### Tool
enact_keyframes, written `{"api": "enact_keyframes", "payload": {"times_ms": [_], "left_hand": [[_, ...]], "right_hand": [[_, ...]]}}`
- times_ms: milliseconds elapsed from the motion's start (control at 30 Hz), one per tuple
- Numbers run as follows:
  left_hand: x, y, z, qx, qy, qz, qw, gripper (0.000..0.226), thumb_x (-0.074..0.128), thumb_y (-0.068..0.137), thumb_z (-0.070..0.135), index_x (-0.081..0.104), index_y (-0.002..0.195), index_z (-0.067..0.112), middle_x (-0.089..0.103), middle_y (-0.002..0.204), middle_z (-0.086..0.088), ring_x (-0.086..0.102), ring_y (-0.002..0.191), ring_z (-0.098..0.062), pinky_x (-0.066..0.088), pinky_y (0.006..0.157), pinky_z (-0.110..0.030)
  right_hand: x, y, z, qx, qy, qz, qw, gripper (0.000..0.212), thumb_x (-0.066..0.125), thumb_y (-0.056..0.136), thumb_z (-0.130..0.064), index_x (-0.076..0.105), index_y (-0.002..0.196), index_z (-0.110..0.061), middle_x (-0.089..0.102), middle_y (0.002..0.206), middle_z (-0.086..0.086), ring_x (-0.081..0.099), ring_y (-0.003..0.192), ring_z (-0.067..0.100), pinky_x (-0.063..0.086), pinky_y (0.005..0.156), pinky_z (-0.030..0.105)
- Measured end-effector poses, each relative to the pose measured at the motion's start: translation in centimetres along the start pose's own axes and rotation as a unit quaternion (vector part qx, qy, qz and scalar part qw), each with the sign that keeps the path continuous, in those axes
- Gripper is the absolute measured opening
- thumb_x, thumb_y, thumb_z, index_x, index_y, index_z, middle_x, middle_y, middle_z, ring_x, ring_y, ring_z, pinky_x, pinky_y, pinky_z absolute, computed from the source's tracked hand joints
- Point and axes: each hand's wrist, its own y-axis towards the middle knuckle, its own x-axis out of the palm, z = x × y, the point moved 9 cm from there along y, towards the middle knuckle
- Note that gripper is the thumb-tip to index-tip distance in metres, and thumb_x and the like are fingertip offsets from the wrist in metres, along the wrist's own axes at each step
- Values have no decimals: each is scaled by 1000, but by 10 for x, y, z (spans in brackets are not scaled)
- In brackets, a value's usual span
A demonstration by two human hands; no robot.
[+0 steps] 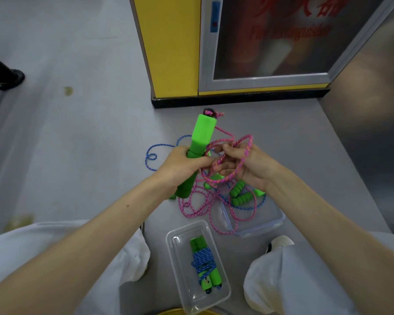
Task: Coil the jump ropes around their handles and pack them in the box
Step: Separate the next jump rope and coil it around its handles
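Above floor [77, 133] — left hand [182, 162] grips cylindrical foam handle [203, 130].

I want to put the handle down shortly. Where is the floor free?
Free: the grey floor left of the blue rope, and between the lid and the wall. Crowded: the rope tangle beyond the clear box.

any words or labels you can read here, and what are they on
"Fire Extinguisher": red letters on the cabinet's glass door, blurred but just readable.
Large red characters above it: cut off by the frame's top edge, unreadable.
Blue tag on the door frame: too blurred to read.
Nothing else carries text.
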Motion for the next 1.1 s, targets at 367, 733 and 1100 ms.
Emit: {"api": "enact_keyframes", "payload": {"times_ms": [367,733,1100], "left_hand": [[1,6,3,-39,-184,2,982,15,65,82,1,58,72,8,56,52,-1,56,49,-15,51,71,-32],[-17,8,22,-31,-340,8,940,18,58,87,5,52,73,13,47,47,4,43,40,-8,44,49,-22],[-85,1,23,21,-148,200,968,21,66,80,4,55,64,13,51,48,3,44,40,-9,39,44,-15]], "right_hand": [[-18,12,-18,-110,-7,37,993,15,56,88,4,62,99,-4,68,77,10,68,70,17,56,73,27],[7,11,8,-39,-432,21,901,23,71,80,-5,64,97,-19,58,92,-1,54,81,12,46,76,30],[-45,13,-4,-81,-693,206,686,17,56,85,-8,60,102,-10,48,111,7,57,92,28,43,67,31]]}}
